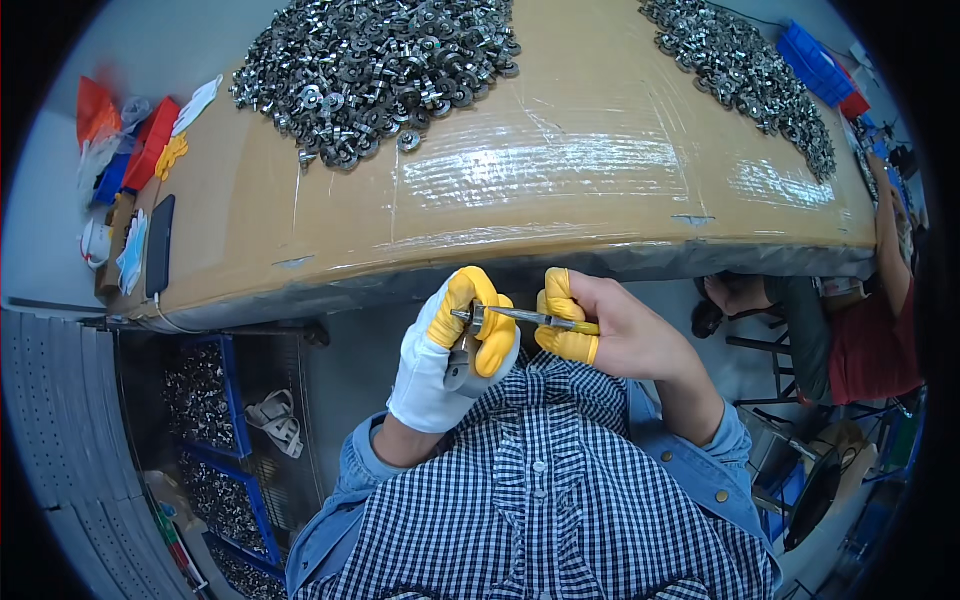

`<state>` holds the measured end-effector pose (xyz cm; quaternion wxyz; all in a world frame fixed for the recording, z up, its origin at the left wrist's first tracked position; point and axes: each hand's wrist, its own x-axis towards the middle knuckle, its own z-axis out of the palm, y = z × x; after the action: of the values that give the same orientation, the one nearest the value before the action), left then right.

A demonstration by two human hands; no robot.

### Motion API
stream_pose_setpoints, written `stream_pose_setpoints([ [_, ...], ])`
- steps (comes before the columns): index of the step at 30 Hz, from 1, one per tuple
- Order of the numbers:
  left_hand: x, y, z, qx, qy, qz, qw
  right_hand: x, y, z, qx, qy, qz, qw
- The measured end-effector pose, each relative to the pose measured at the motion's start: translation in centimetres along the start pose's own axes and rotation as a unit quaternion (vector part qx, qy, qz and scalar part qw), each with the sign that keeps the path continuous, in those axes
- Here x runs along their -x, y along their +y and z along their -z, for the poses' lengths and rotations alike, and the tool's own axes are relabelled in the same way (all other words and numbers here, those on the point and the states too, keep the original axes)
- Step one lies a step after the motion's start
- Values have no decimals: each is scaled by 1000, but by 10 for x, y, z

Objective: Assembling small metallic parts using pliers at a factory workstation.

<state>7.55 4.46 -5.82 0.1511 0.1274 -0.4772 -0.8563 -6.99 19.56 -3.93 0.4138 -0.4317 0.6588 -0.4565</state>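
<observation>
My left hand [430, 365], in a white glove with yellow fingertips, is closed around a small round metal part [476, 317]. More grey metal [457, 372] shows in its palm; whether it is the same piece I cannot tell. Yellow covers sit on the fingers of my right hand [635, 328], which grips a slim pointed hand tool [545, 319] with a yellow-and-dark handle. Its thin tip reaches the metal part from the right. Both hands are held in front of my checked apron, just off the table's near edge.
A film-covered table [540, 190] bears a large heap of metal parts [385, 70] and another heap [745, 75] at far right. A phone [160, 245] lies at the left. Blue crates of parts [240, 395] stand lower left. Another person [870, 340] sits at the right.
</observation>
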Motion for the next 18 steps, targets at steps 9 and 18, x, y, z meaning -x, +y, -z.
stream_pose_setpoints([
  [9,-3,7,-6,-237,-16,-128,963,13,-12,-10,70,11,0,997],
  [18,0,-5,5,-183,-1,-93,979,1,-21,-9,257,51,12,965],
])
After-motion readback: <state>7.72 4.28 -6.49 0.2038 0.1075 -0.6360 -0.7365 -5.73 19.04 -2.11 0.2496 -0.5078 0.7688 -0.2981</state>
